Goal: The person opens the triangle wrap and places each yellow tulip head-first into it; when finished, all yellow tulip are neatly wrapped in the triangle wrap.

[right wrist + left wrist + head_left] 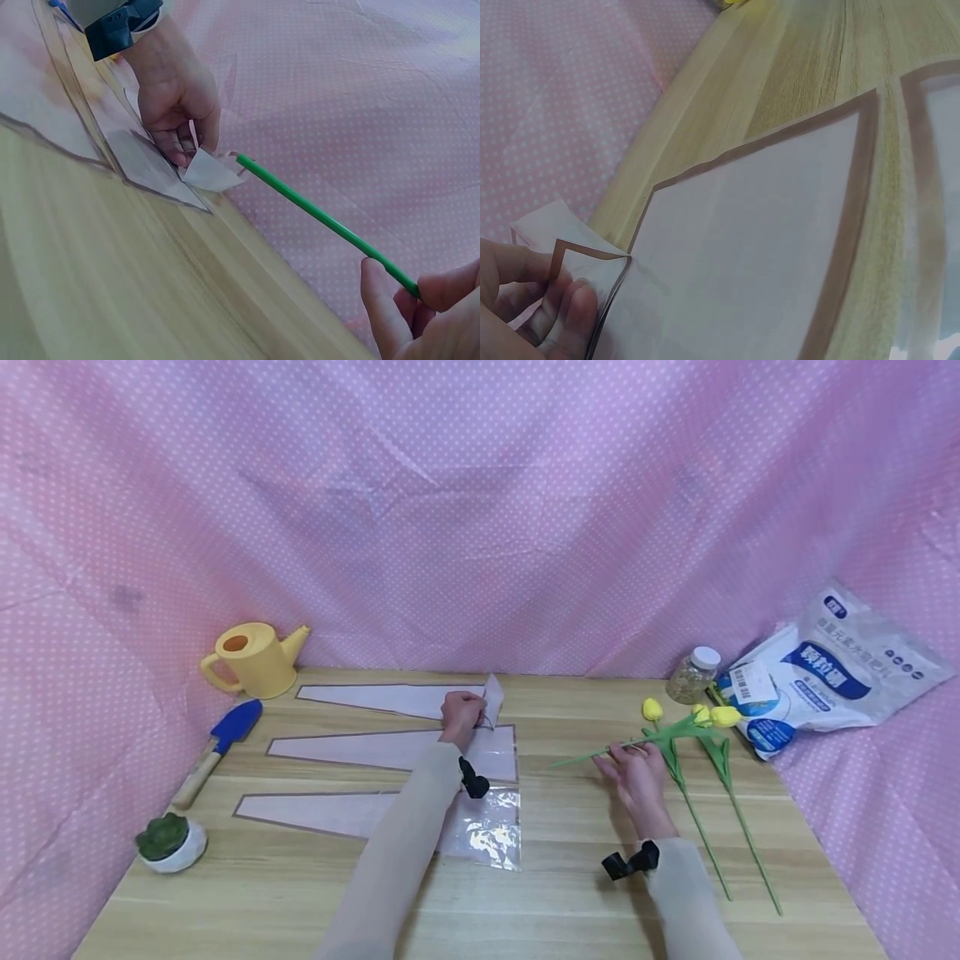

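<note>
My left hand (462,714) pinches the wide end of the farthest flower sleeve (390,696), a tapered whitish sheet with a brown border. In the left wrist view its corner (592,259) is bent up between thumb and fingers. My right hand (639,781) holds a yellow tulip by its green stem (322,217), thumb and fingers around it. The stem's bare end points left toward the lifted sleeve edge, apart from it in the head view. Two more tulips lie on the table under the held one, their stems (701,827) running toward me.
Two more sleeves, a middle one (337,750) and a near one (315,812), lie flat. On the left are a yellow watering can (262,664), blue trowel (236,722) and potted succulent (180,852). A lidded jar (692,677) and white bag (817,685) stand at back right.
</note>
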The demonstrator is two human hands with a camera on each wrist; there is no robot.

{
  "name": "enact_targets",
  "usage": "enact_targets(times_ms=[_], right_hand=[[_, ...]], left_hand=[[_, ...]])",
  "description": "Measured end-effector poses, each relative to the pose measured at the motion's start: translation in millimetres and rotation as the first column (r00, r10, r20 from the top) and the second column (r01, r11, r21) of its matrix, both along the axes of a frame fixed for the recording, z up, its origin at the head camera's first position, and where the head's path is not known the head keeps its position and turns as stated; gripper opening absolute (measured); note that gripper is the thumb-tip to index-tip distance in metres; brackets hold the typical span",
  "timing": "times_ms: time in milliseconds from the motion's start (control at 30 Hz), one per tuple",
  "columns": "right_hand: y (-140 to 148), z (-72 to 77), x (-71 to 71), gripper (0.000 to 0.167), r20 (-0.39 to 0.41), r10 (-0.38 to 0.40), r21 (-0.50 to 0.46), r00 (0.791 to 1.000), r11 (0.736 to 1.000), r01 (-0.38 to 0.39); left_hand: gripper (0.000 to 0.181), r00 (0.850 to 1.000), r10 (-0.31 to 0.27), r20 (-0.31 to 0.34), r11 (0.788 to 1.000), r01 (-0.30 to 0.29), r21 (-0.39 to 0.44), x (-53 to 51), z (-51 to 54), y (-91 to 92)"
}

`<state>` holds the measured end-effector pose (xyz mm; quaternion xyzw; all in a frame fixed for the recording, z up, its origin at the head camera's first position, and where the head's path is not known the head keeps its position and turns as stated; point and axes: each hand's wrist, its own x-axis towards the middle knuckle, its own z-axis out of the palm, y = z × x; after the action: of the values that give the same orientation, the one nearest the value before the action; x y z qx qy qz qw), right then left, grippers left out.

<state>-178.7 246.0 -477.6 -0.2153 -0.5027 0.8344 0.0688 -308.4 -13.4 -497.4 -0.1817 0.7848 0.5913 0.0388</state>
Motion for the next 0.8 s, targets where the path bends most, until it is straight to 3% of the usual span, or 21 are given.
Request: enact_targets(times_ms=[800], right_hand=[[-27.7, 6.8, -38.6, 0.026, -0.023, -0.084, -0.060, 0.996, 0.995, 0.083]], left_hand=[[0.012, 1.000, -0.019, -0.024, 1.000, 0.019, 0.011, 4.6, 0.5, -2.2]])
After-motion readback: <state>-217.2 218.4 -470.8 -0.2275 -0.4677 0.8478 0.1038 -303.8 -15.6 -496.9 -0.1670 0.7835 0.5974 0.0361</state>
